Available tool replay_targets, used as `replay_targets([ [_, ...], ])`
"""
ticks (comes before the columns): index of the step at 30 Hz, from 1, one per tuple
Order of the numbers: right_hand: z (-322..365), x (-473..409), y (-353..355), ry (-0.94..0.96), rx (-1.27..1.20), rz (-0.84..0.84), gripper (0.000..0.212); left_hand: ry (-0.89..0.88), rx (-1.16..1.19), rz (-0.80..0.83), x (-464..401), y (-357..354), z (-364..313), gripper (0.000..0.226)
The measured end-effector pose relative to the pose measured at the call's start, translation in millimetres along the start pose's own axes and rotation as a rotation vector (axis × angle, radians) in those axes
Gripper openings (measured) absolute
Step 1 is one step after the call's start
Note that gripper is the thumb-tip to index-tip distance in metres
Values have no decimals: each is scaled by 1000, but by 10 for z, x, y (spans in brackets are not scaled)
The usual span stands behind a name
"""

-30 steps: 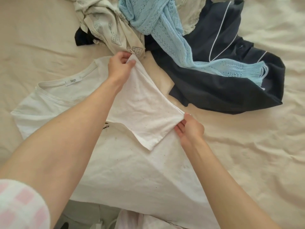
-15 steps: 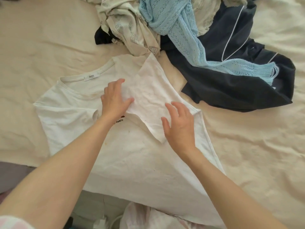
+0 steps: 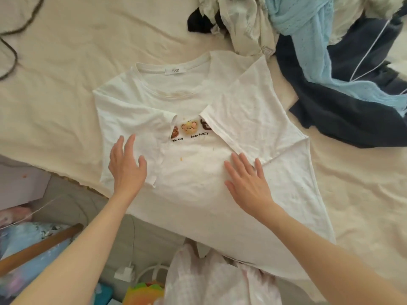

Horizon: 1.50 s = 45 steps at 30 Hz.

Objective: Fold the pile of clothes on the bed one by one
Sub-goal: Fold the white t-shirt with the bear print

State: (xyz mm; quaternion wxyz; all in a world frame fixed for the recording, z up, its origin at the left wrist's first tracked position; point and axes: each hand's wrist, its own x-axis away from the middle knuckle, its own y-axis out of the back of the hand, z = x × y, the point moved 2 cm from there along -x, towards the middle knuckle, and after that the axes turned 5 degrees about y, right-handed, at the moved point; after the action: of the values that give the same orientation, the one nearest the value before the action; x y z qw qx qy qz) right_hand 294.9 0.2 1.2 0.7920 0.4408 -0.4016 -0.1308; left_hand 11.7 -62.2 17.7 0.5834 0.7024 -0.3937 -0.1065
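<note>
One white cotton T-shirt with a bear print (image 3: 198, 168) lies flat at the bed's (image 3: 66, 62) near edge, collar pointing away, hem toward the person, long axis straight ahead. Both sleeves folded inward. Left hand (image 3: 126, 166) and right hand (image 3: 247, 179), fingers spread flat, press its left and right sides. Unfolded pile (image 3: 330, 51) sits toward the far right corner.

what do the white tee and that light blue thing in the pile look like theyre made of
White printed t-shirt: looks like thin matte cotton jersey, going by its soft fine creases and ribbed neckline; the fibre itself cannot be confirmed. Light blue openwork garment: seems a loose knit, perhaps yarn or crochet, with visible rows of small holes.
</note>
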Motion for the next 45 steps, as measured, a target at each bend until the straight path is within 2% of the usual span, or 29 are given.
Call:
replay_targets([
  [3,292,48,-81,13,8,13,54,150,40,17,-52,78,506,61],
  [5,512,54,-157,-5,3,29,54,249,167,52,-108,97,763,62],
  [9,866,18,-286,-118,-80,7,54,425,607,176,-46,51,1068,36],
  [12,967,69,-320,-195,-176,-36,54,487,791,253,188,-63,1170,26],
  [14,961,161,-333,-220,-209,-50,53,507,850,284,405,-131,1279,16],
  [16,912,278,-361,-235,-203,-58,53,554,874,363,635,-191,1430,20],
  [19,779,510,-440,-274,-197,-99,51,570,812,515,981,-306,1633,19],
  [22,571,793,-561,-340,-199,-145,49,589,758,574,1342,-451,1703,15],
  [29,-67,1609,-807,-425,-163,-288,44,616,713,502,2115,-716,1648,5],
  [31,-278,1861,-868,-536,-208,-314,44,618,699,481,2363,-741,1664,12],
  [33,-482,2099,-933,-648,-257,-342,46,670,784,436,2587,-735,1659,16],
  [35,-646,2282,-995,-734,-316,-367,48,683,781,337,2724,-700,1661,20],
  [39,-869,2469,-1204,-921,-515,-322,44,619,566,104,2826,-551,1655,22],
  [42,-926,2512,-1350,-1009,-666,-301,38,568,539,57,2860,-499,1593,33],
  [45,-968,2538,-1457,-1019,-789,-340,27,545,541,107,2953,-520,1569,37],
])
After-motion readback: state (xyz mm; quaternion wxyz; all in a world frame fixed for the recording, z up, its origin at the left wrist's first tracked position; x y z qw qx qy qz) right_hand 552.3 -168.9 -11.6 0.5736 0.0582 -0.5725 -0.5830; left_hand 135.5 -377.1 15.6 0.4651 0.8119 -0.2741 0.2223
